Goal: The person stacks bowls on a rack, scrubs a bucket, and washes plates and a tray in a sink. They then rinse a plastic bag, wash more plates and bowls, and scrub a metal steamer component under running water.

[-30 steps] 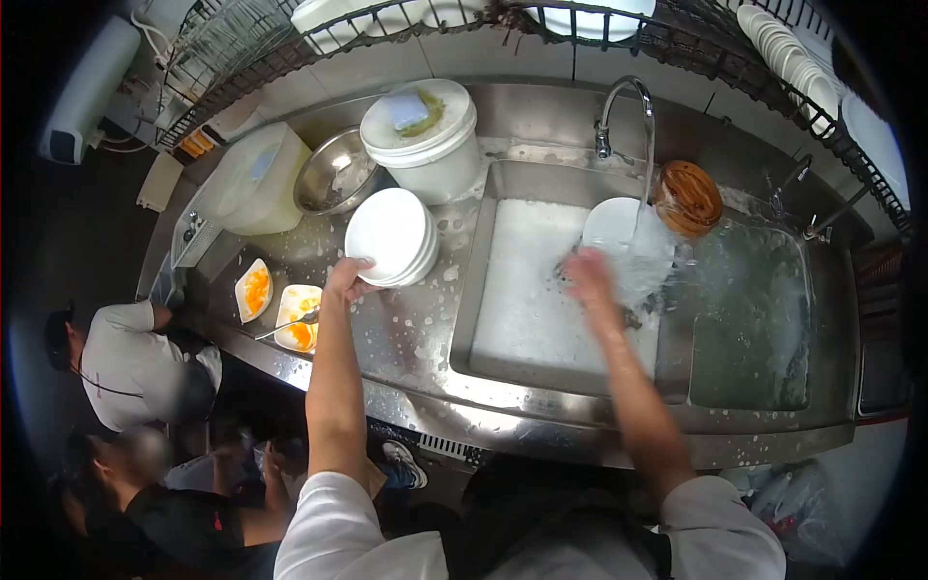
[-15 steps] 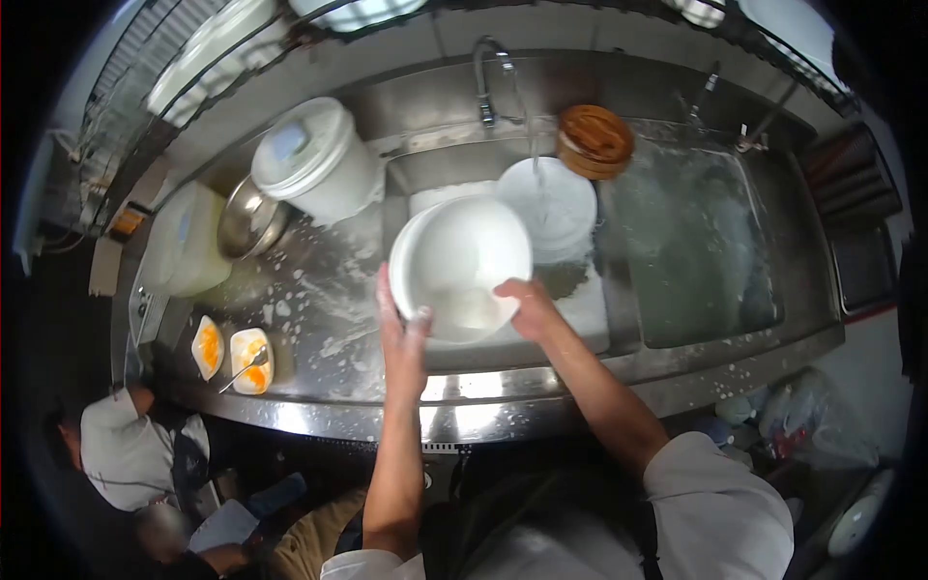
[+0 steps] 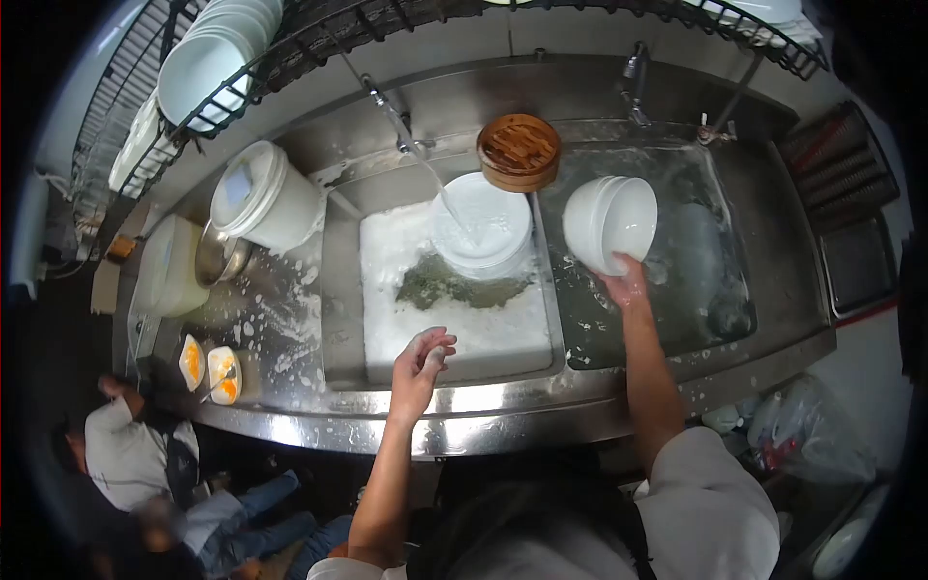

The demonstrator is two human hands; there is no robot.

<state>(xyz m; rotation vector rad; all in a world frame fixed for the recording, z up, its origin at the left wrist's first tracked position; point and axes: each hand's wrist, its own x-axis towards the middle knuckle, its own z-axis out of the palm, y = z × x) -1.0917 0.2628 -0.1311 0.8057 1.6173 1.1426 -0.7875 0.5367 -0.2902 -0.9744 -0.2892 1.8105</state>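
Right hand (image 3: 626, 282) is gripping the white bowls (image 3: 630, 224) by the rim, fingers closed, tilting them over the water-filled basin (image 3: 667, 319), apparently for rinsing, while the left hand (image 3: 422, 367), holding nothing, is hovering half-curled above the foamy sink (image 3: 387, 329).

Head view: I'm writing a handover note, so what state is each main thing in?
Left hand: empty, loosely curled.
Right hand: gripping nested round white bowls.
Bowls: tilted.
Curved chrome left faucet: running.
Round white dishware beneath: wet, under the stream.
Large white plastic bucket: lidded.
Left steel basin: foamy.
Right steel basin: holding water.
Small white dishes: orange-smeared.
Round brown bamboo steamer: upright.
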